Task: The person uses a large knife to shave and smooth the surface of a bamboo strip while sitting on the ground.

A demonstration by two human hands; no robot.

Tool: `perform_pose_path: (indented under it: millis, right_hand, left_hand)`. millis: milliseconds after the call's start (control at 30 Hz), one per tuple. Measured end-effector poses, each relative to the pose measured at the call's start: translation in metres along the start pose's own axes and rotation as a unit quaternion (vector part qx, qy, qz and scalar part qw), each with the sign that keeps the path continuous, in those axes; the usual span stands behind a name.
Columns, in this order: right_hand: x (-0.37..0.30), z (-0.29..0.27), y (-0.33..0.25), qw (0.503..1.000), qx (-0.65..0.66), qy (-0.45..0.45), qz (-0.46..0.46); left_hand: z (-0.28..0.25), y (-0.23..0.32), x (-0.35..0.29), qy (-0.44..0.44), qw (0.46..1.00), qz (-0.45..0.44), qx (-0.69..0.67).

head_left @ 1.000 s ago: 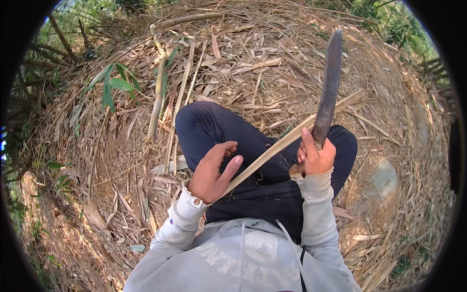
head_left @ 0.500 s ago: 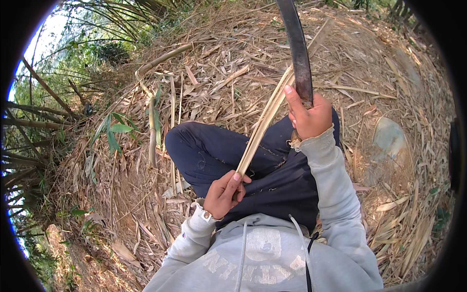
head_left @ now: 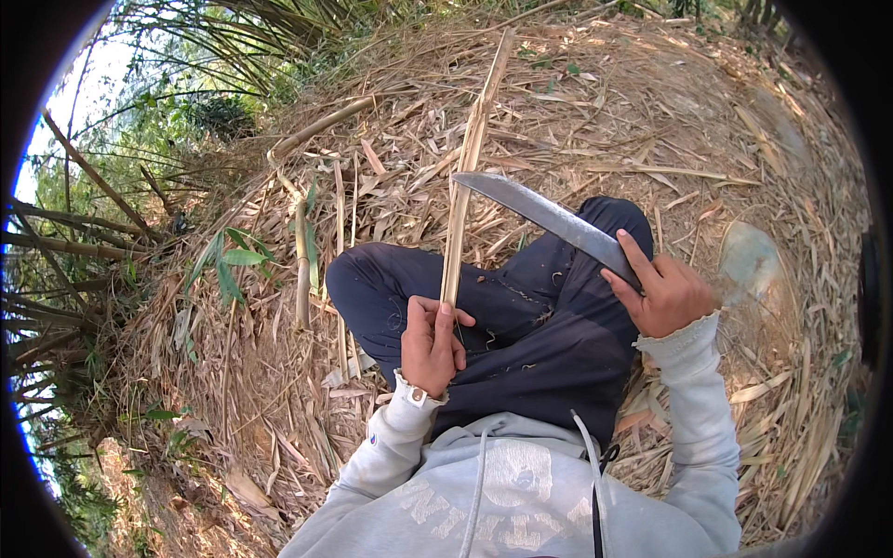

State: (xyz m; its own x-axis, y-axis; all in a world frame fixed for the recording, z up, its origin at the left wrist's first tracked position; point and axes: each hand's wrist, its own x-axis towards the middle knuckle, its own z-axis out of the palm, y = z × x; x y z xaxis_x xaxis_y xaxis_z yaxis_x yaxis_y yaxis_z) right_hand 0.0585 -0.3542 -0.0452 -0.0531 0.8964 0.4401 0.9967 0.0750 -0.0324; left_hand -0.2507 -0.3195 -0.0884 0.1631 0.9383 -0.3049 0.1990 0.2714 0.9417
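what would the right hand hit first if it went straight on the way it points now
Probably the dark-trousered right knee, which lies just ahead of the right hand in the picture. Depth is unclear, so the hand and the knife it holds might pass above it.

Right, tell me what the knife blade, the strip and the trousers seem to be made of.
Blade: metal, probably steel; it's smooth-looking grey with a silvery sheen.
Strip: likely split bamboo or similar wood, unfinished; pale, straight lines run along it.
Trousers: dark cloth, mostly matt, with soft folds; the exact fibre can't be told.
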Motion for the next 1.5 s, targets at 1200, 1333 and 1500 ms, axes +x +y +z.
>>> perform_pose_path:
  millis: [1200,1333,1500]
  right_hand:
    - [0.075,0.067,-0.119,0.581,0.71,-0.056,0.395]
    - [0.07,0.076,-0.129,0.557,0.734,-0.028,0.387]
    - [0.067,0.08,-0.121,0.603,0.698,-0.002,0.386]
  left_hand:
    - [0.012,0.02,-0.021,-0.019,0.994,0.059,0.091]
    - [0.01,0.021,-0.026,-0.026,0.997,0.029,0.067]
    - [0.002,-0.002,-0.017,0.048,0.991,0.122,-0.037]
